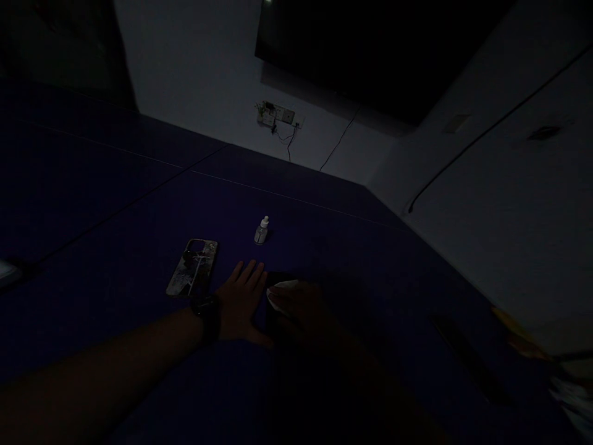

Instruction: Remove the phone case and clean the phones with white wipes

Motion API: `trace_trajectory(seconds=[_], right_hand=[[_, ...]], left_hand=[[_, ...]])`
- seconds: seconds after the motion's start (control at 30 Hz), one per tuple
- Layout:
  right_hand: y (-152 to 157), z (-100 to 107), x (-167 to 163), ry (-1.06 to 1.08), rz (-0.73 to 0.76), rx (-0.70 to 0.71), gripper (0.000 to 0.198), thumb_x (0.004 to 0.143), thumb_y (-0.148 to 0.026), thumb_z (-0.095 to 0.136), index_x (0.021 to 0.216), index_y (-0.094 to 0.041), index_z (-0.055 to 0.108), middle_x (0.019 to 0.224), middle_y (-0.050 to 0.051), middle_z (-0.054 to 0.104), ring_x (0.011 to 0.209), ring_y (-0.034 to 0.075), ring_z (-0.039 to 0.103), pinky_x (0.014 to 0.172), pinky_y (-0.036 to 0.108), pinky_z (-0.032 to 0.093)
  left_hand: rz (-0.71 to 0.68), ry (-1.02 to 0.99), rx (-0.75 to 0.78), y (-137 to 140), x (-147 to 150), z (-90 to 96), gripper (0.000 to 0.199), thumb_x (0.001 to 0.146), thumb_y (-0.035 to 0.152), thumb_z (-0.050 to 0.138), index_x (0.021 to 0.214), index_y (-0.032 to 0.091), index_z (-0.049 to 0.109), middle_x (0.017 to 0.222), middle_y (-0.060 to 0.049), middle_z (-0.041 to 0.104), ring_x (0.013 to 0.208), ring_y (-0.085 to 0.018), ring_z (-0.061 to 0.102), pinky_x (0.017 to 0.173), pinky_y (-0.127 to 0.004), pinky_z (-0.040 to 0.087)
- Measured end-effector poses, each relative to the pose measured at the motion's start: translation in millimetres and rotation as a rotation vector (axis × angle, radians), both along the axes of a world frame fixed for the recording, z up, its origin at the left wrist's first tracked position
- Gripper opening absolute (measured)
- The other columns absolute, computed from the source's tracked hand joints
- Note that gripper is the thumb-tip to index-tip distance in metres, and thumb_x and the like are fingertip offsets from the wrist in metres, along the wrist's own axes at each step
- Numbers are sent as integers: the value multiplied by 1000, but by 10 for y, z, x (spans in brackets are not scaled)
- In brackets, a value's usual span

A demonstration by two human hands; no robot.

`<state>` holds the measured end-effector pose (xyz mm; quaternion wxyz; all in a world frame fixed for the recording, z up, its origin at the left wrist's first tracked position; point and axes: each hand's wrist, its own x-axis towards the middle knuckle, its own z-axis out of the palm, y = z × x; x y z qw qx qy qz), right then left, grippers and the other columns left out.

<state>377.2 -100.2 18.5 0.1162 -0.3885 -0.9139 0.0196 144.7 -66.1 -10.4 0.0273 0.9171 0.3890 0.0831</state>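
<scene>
In the dim head view my left hand [241,304] lies flat on a dark blue surface [152,346], fingers spread, with nothing in it. Right beside it my right hand [303,312] presses a folded white cloth or tissue [281,286] down; its fingers are partly lost in shadow. A dark patch or flat object seems to lie beneath that cloth, but I cannot make out what it is. Near my left wrist rests a patterned phone case [192,269], perhaps with a phone in it. A small clear dropper bottle [260,232] with a white top stands upright beyond my left fingertips.
A long dark object [467,355] lies to the right. Behind it are a yellow item [519,334] and a whitish heap [574,395]. Sockets with cables [280,115] sit on the wall below a big dark screen [370,49]. A pale object [8,272] shows at the left edge.
</scene>
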Motion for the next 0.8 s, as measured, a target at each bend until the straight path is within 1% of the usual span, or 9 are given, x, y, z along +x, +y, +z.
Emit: trace_trajectory(seconds=[0.07,0.17,0.27,0.37,0.43,0.53,0.67,0.73,0.8], right_hand=[[26,-16,19,7,-99,34,43,102,-39,44,142,-27,54,144,6,58,125,28,51,101,50,34],[62,-9,122,61,-213,85,37,104,-36,40,133,-29,63,133,7,66,116,27,57,97,49,35],[44,24,166,70,-147,52,35,104,-35,41,125,-29,68,125,7,71,111,25,59,96,47,36],[1,38,95,10,24,-14,39,101,-39,47,136,-27,60,137,6,64,122,26,54,100,46,35],[-6,28,42,-26,61,-17,45,100,-41,49,143,-27,53,144,6,58,127,27,49,102,47,34],[26,8,56,-42,-44,28,44,101,-38,47,143,-26,53,145,7,57,126,28,50,101,49,34],[63,9,189,-14,-215,97,39,102,-33,43,136,-25,60,135,9,64,117,30,55,97,51,35],[47,18,209,16,-190,90,37,102,-33,43,133,-25,62,131,9,67,115,28,56,98,50,35],[15,25,171,20,-88,56,37,101,-35,46,133,-26,62,133,7,66,118,27,55,100,48,35]], left_hand=[[-2,1,-2,4,-2,1,128,65,95,39,151,1,32,160,-28,26,149,-48,15,119,-60,10],[-5,1,-2,11,-5,-4,128,65,95,40,152,1,31,160,-28,25,150,-48,14,119,-60,9],[-1,9,-7,10,-6,-3,128,64,95,40,152,2,32,160,-28,24,150,-47,16,119,-58,9],[1,4,7,2,-3,9,127,65,96,40,151,3,34,160,-28,27,149,-47,17,119,-58,10],[1,6,8,-2,-1,20,127,65,96,39,151,3,34,160,-28,27,149,-47,17,119,-59,11],[-4,6,0,0,0,29,128,64,96,40,151,3,34,159,-28,27,149,-47,19,119,-58,12],[-5,2,1,6,4,26,130,64,97,40,150,0,34,159,-29,25,149,-48,18,119,-61,11],[-2,6,-3,6,5,27,130,64,97,40,151,1,34,160,-29,24,149,-48,18,119,-60,11],[-5,14,-9,3,4,30,129,64,96,40,152,2,33,160,-29,23,149,-47,18,119,-59,10]])
